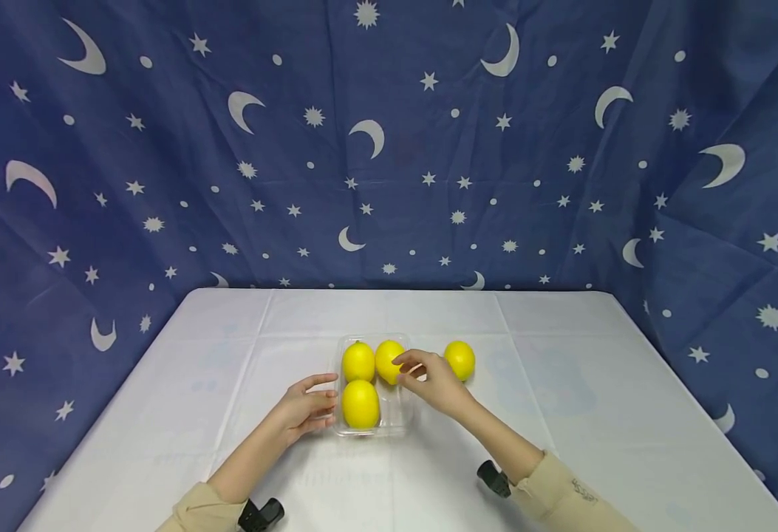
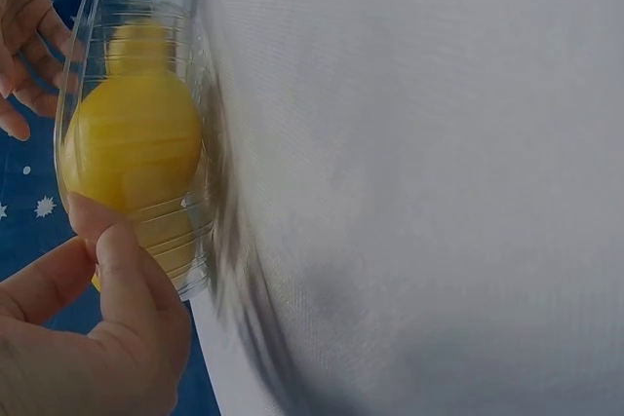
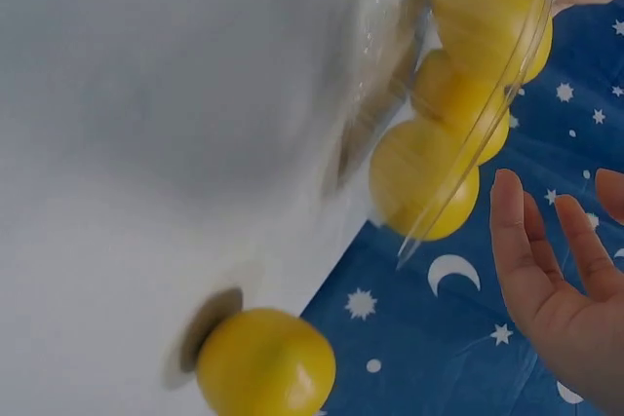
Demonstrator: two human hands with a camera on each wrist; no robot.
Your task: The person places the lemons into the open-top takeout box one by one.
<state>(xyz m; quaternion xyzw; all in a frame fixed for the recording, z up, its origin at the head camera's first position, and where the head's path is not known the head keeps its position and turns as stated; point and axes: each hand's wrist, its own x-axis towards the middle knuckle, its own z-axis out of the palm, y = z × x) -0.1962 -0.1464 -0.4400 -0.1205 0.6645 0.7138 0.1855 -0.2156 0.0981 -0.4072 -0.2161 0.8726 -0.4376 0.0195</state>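
Observation:
A clear plastic tray (image 1: 395, 417) holds three yellow lemons: a back-left lemon (image 1: 358, 362), a back-right lemon (image 1: 387, 360) and a front-left lemon (image 1: 360, 404). Its front-right compartment shows bare plastic. My left hand (image 1: 305, 410) rests its spread fingertips against the tray's left edge; the left wrist view shows them by the rim. Over the back-right part hovers my right hand (image 1: 431, 377), fingers bent and apart. In the right wrist view a gap separates these fingers (image 3: 575, 241) from the lemons. A loose lemon (image 1: 459, 360) lies on the table, right of the tray.
A white cloth covers the table (image 1: 535, 473). Behind it and along both sides hangs a blue curtain (image 1: 402, 244) with moons and stars. Each wrist carries a small black camera, one on the left (image 1: 261, 515) and one on the right (image 1: 493, 479).

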